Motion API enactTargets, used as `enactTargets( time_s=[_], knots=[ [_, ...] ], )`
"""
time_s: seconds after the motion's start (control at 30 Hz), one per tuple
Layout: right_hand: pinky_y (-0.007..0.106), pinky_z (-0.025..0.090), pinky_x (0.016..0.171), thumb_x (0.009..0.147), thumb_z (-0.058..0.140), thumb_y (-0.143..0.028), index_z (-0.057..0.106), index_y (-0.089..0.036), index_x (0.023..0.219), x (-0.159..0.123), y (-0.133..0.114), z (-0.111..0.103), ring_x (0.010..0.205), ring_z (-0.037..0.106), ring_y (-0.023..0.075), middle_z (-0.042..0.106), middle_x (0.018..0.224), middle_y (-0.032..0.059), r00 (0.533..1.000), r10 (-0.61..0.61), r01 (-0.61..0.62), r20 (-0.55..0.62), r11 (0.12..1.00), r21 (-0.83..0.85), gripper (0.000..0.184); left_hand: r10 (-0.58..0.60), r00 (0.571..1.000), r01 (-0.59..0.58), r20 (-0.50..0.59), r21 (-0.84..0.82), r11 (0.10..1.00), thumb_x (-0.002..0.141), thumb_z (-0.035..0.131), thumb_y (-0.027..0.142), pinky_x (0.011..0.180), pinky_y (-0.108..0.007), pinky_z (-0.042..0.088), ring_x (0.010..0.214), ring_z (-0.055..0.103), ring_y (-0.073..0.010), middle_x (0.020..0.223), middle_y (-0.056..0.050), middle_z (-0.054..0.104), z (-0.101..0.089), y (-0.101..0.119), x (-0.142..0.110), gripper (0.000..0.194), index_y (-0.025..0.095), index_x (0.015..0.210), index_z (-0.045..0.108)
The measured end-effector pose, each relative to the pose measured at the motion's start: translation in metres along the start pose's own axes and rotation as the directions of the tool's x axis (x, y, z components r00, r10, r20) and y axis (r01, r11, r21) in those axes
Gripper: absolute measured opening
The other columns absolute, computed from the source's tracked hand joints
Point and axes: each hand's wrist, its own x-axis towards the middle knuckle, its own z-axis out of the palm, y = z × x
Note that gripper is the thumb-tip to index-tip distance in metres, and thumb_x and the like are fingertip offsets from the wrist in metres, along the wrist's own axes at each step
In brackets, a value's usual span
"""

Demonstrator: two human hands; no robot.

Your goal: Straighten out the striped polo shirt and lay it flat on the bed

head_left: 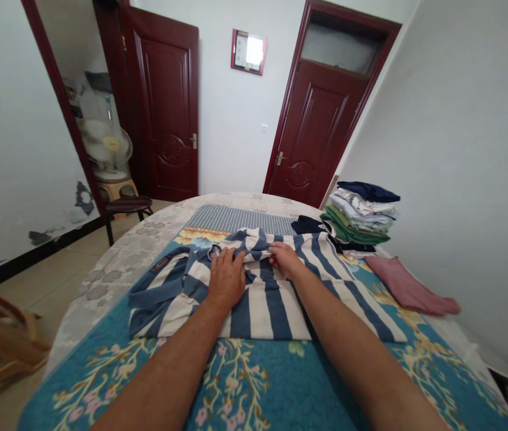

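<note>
A blue-and-white striped shirt (276, 299) lies spread on the teal flowered bedspread (254, 383). My left hand (226, 276) rests palm down on the shirt near its collar, fingers flat and together. My right hand (284, 260) is just to the right of it, fingers curled and pinching a fold of the striped cloth near the collar. Both forearms reach in from the bottom of the view.
A stack of folded clothes (362, 218) stands at the far right of the bed, with a pink folded cloth (409, 287) in front of it. A dark stool (126, 206) and a fan (108, 146) stand at the left. Two dark red doors (168, 108) are behind.
</note>
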Motion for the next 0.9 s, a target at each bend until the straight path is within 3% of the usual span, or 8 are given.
enactTargets(
  time_s=[0.1, 0.23, 0.33, 0.43, 0.57, 0.63, 0.77, 0.9],
  knots=[
    [0.018, 0.026, 0.04, 0.079, 0.068, -0.024, 0.052, -0.023, 0.078, 0.016, -0.02, 0.011, 0.044, 0.047, 0.0097, 0.053, 0.055, -0.0072, 1.0, 0.024, -0.024, 0.001, 0.982, 0.186, 0.016, -0.002, 0.998, -0.001, -0.06, -0.046, 0.999, 0.093, 0.055, 0.017, 0.125, -0.062, 0.027, 0.145, 0.046, -0.0395, 0.143, -0.019, 0.062, -0.001, 0.0, 0.0, 0.043, 0.019, 0.135, 0.066],
    [0.018, 0.029, 0.04, 0.081, 0.07, -0.022, 0.048, -0.024, 0.08, 0.032, -0.044, 0.03, 0.044, 0.047, 0.0089, 0.051, 0.056, -0.0078, 0.999, 0.018, -0.027, 0.027, 0.928, 0.371, 0.022, -0.109, 0.984, 0.086, -0.138, -0.163, 0.983, 0.094, 0.054, 0.019, 0.119, -0.058, 0.04, 0.141, 0.049, -0.0389, 0.147, -0.021, 0.057, 0.0, -0.011, 0.005, 0.05, 0.018, 0.144, 0.058],
    [0.018, 0.033, 0.041, 0.084, 0.069, -0.023, 0.049, -0.024, 0.082, 0.033, -0.049, 0.04, 0.046, 0.049, 0.0094, 0.053, 0.058, -0.0078, 1.0, -0.009, -0.004, 0.028, 0.893, 0.451, 0.021, -0.17, 0.974, 0.131, -0.147, -0.244, 0.961, 0.095, 0.05, 0.015, 0.118, -0.054, 0.043, 0.144, 0.048, -0.0371, 0.152, -0.023, 0.051, 0.004, -0.028, 0.01, 0.053, 0.014, 0.147, 0.054],
    [0.021, 0.043, 0.047, 0.087, 0.07, -0.027, 0.051, -0.025, 0.082, 0.024, -0.037, 0.045, 0.054, 0.057, 0.012, 0.059, 0.063, -0.0061, 0.999, -0.05, 0.045, -0.005, 0.838, 0.544, 0.02, -0.278, 0.949, 0.213, -0.148, -0.348, 0.913, 0.092, 0.052, 0.015, 0.12, -0.051, 0.044, 0.143, 0.05, -0.0344, 0.147, -0.019, 0.052, 0.006, -0.044, 0.014, 0.051, 0.017, 0.143, 0.057],
    [0.024, 0.052, 0.058, 0.086, 0.068, -0.025, 0.055, -0.026, 0.085, 0.007, -0.007, 0.047, 0.062, 0.064, 0.0141, 0.066, 0.069, -0.0051, 0.996, -0.033, 0.082, -0.087, 0.749, 0.657, 0.014, -0.471, 0.847, 0.312, -0.248, -0.486, 0.816, 0.092, 0.05, 0.016, 0.124, -0.048, 0.039, 0.14, 0.052, -0.0309, 0.14, -0.016, 0.057, 0.0, -0.056, 0.02, 0.045, 0.021, 0.135, 0.062],
    [0.026, 0.055, 0.064, 0.086, 0.067, -0.022, 0.056, -0.026, 0.086, 0.0, 0.005, 0.046, 0.066, 0.066, 0.0147, 0.069, 0.072, -0.0042, 0.997, 0.005, 0.049, -0.076, 0.719, 0.693, 0.012, -0.505, 0.822, 0.32, -0.262, -0.522, 0.791, 0.092, 0.048, 0.017, 0.122, -0.047, 0.04, 0.135, 0.056, -0.0302, 0.137, -0.015, 0.06, -0.006, -0.059, 0.023, 0.042, 0.021, 0.131, 0.064],
    [0.029, 0.058, 0.069, 0.085, 0.065, -0.02, 0.057, -0.025, 0.088, -0.006, 0.014, 0.046, 0.069, 0.069, 0.0163, 0.072, 0.074, -0.0025, 0.999, 0.042, -0.004, -0.032, 0.666, 0.746, 0.01, -0.388, 0.893, 0.239, -0.228, -0.491, 0.838, 0.094, 0.048, 0.02, 0.114, -0.047, 0.047, 0.118, 0.065, -0.0291, 0.126, -0.014, 0.066, -0.012, -0.057, 0.026, 0.035, 0.02, 0.125, 0.066],
    [0.028, 0.057, 0.067, 0.082, 0.068, -0.022, 0.057, -0.025, 0.088, -0.006, 0.013, 0.049, 0.067, 0.067, 0.0158, 0.071, 0.074, -0.0034, 0.999, -0.038, 0.028, -0.003, 0.69, 0.723, 0.012, -0.188, 0.964, 0.084, -0.188, -0.456, 0.886, 0.094, 0.051, 0.02, 0.111, -0.045, 0.048, 0.118, 0.065, -0.0278, 0.126, -0.013, 0.069, -0.01, -0.044, 0.024, 0.036, 0.021, 0.127, 0.065]
  ],
)
